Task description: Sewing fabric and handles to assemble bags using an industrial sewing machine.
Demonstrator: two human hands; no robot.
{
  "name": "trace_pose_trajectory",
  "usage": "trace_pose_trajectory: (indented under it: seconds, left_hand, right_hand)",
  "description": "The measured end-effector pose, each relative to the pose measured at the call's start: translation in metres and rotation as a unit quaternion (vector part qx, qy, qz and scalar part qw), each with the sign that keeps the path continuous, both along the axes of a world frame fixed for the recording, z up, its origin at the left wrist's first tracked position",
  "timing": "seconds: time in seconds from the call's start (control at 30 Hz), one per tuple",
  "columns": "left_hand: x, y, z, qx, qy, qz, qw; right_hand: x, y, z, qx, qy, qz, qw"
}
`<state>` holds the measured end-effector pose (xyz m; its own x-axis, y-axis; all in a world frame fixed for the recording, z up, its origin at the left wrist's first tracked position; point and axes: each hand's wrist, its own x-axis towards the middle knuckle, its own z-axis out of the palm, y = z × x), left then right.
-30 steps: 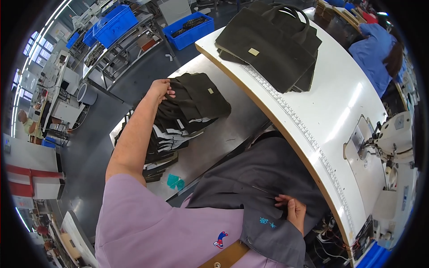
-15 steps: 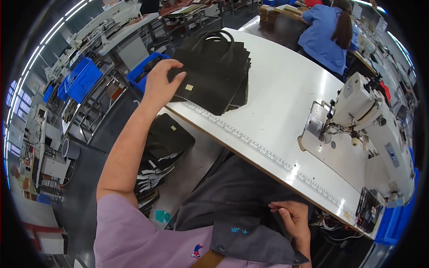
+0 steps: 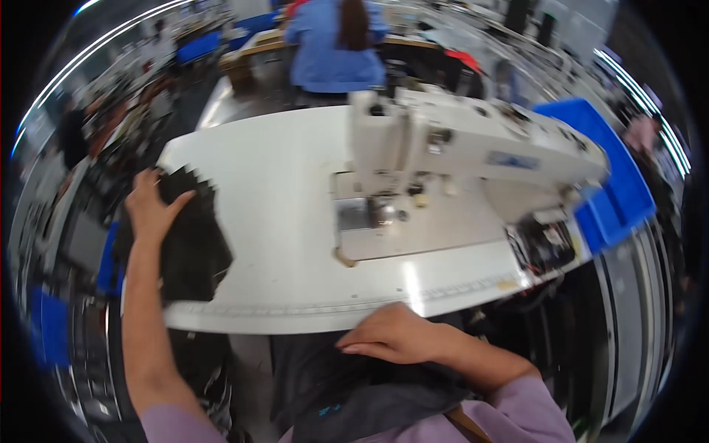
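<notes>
A fanned stack of dark bag pieces (image 3: 193,247) lies at the left end of the white table, its upper edges stepped like teeth. My left hand (image 3: 151,210) rests on the upper left part of this stack, thumb spread away from the fingers. It is open, though blur softens the fingertips. Over my lap, at the table's front edge, my right hand (image 3: 391,332) has its fingers curled together, with no object showing in it. To the right stands a white sewing machine (image 3: 473,148), its head above a metal plate (image 3: 358,214).
A ruler strip (image 3: 310,308) runs along the front edge of the white table (image 3: 273,192). Beyond the machine sits a blue bin (image 3: 605,177). A person in a blue top (image 3: 332,55) works across the table. More dark pieces (image 3: 196,362) hang low at the left.
My view has swung right, bringing the machine to the middle. My right hand has come up from my lap to the table edge. My left hand stays at the stack; the bag handles no longer show.
</notes>
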<state>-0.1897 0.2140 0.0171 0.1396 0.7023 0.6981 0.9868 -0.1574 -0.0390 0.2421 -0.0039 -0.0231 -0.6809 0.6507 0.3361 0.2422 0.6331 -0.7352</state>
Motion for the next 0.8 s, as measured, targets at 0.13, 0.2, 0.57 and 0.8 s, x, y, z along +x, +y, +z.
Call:
trace_pose_trajectory:
  seconds: [0.13, 0.2, 0.57, 0.8]
  left_hand:
    - [-0.023, 0.022, -0.010, -0.023, 0.013, 0.086, 0.996]
    - [-0.046, 0.045, -0.025, -0.036, 0.033, 0.131, 0.990]
    - [-0.046, 0.026, -0.050, 0.114, -0.434, -0.187, 0.874]
    - [-0.011, -0.006, -0.028, 0.101, -0.529, -0.268, 0.799]
  right_hand:
    - [-0.036, 0.034, -0.003, 0.041, 0.055, 0.019, 0.997]
    - [-0.059, 0.052, 0.001, 0.047, 0.072, 0.015, 0.996]
    - [-0.202, 0.186, -0.011, 0.280, 0.162, -0.161, 0.932]
    - [-0.244, 0.204, -0.014, 0.480, -0.034, -0.040, 0.876]
